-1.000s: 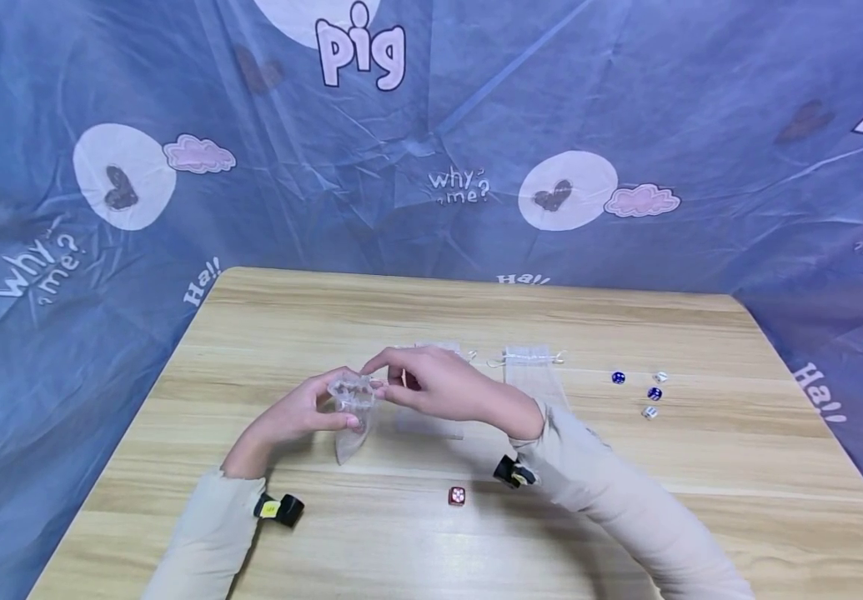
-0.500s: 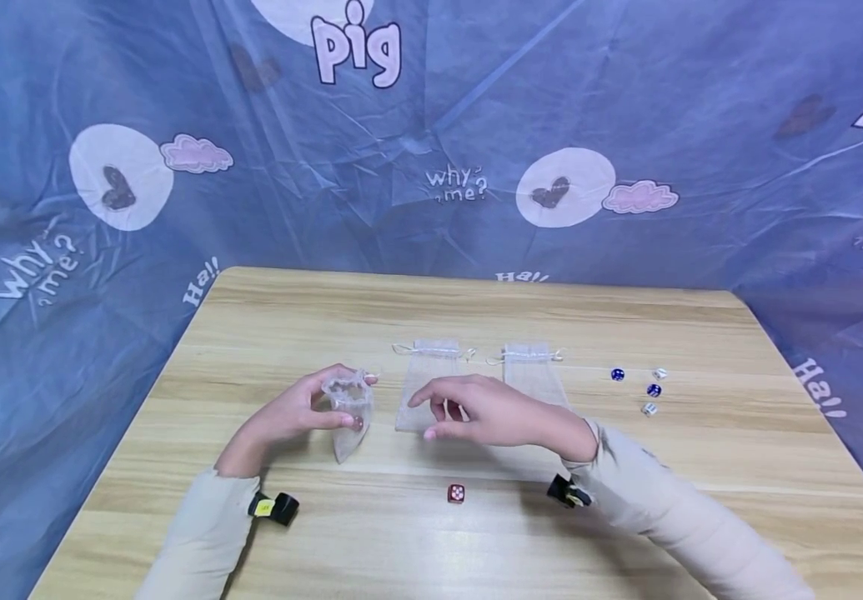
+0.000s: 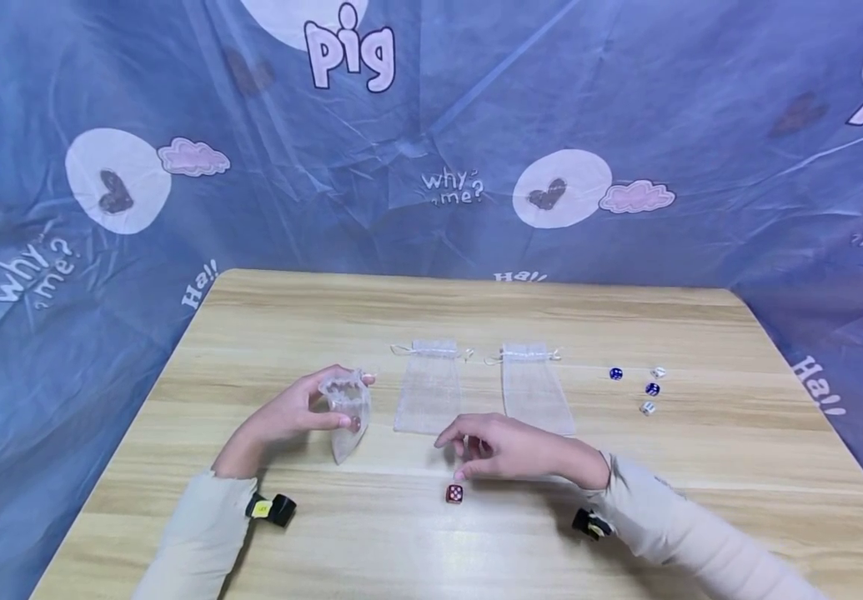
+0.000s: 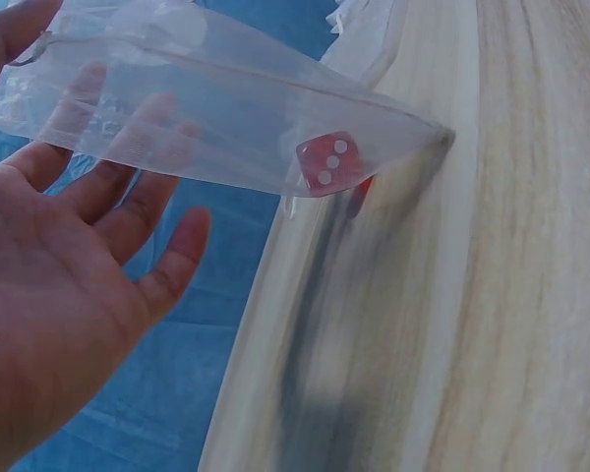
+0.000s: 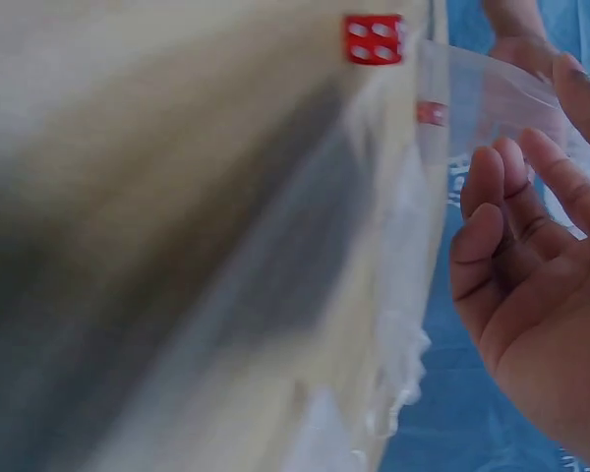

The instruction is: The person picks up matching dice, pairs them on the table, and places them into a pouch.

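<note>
My left hand [image 3: 299,408] holds a sheer white organza drawstring bag [image 3: 350,404], thumb in front and fingers behind, its gathered mouth upward. Through the mesh a red die [image 4: 329,164] with white pips shows low in the bag in the left wrist view. Another red die [image 3: 454,494] lies on the table near the front. Just behind this die hovers my right hand [image 3: 514,448], fingers loosely bent and nothing in them. The right wrist view shows the fingers of the right hand [image 5: 541,256] apart from the loose red die [image 5: 374,39].
Two flat organza bags, one in the middle [image 3: 428,392] and one to its right [image 3: 536,392], lie on the wooden table [image 3: 288,308]. Farther right are two blue dice [image 3: 652,389] and two white dice [image 3: 648,408]. A printed blue cloth [image 3: 371,217] hangs behind.
My right hand has left the bag's mouth and moved right and toward the front, over to the loose red die. The left hand keeps the bag in nearly the same place.
</note>
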Action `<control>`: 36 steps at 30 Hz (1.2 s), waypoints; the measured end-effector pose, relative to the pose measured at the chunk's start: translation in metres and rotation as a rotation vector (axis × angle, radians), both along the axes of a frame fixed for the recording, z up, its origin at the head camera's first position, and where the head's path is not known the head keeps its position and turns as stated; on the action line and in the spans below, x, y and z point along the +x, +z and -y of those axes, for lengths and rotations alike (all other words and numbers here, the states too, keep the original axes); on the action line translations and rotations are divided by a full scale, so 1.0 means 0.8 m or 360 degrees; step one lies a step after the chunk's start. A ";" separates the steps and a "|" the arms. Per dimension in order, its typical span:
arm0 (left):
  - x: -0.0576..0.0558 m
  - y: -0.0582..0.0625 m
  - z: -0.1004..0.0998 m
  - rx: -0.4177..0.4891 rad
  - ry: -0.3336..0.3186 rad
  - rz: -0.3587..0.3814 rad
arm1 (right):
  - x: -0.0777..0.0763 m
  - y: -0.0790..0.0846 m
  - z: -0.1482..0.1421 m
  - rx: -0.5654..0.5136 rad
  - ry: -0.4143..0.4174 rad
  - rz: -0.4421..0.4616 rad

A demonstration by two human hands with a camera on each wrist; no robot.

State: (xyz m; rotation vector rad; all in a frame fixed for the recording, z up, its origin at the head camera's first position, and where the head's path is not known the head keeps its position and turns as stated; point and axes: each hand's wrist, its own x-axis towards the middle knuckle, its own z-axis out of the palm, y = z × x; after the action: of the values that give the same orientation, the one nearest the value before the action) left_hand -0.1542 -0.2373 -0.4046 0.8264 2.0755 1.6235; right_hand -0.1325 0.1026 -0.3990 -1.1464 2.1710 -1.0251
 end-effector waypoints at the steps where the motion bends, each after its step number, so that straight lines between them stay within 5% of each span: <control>1: 0.000 0.000 0.000 -0.0005 0.0000 -0.0004 | 0.002 -0.004 -0.001 0.0005 0.0000 0.0025; 15: 0.003 -0.003 0.004 -0.0024 0.0015 -0.0016 | 0.010 -0.031 -0.009 0.0136 0.0076 0.0149; 29: 0.003 -0.001 0.000 -0.0051 -0.0005 -0.0028 | 0.013 -0.035 -0.003 0.0296 0.0137 -0.0180; 36: 0.004 -0.001 -0.001 -0.0056 0.0008 0.0005 | 0.013 -0.037 -0.004 0.0301 0.0131 -0.0215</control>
State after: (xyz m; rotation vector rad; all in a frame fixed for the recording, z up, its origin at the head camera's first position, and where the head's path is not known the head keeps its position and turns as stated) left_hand -0.1510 -0.2363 -0.4055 0.8072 2.0998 1.5852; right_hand -0.1222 0.1054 -0.4285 -1.2349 2.2486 -0.7083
